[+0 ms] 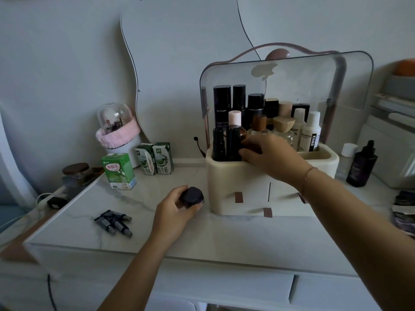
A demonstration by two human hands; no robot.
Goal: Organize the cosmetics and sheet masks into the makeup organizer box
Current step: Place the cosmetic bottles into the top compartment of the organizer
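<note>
While L hand (177,212) curls round dark-lidded jar (192,196), low at table (224,239) mid, just left of organizer box (235,180), R hand (269,156) reaches into box top compartment among upright bottles (222,108). R fingers bent; can't tell if pinching anything. Small tubes (114,222) nr front-left corner; milk cartons (157,158) back-left.

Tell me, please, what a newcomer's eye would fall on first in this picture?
The cream makeup organizer box at centre right, its clear lid raised over crowded bottles, draws the eye first. The right hand reaches in among those bottles, while the left hand grips a dark jar just left of the box's front.
</note>
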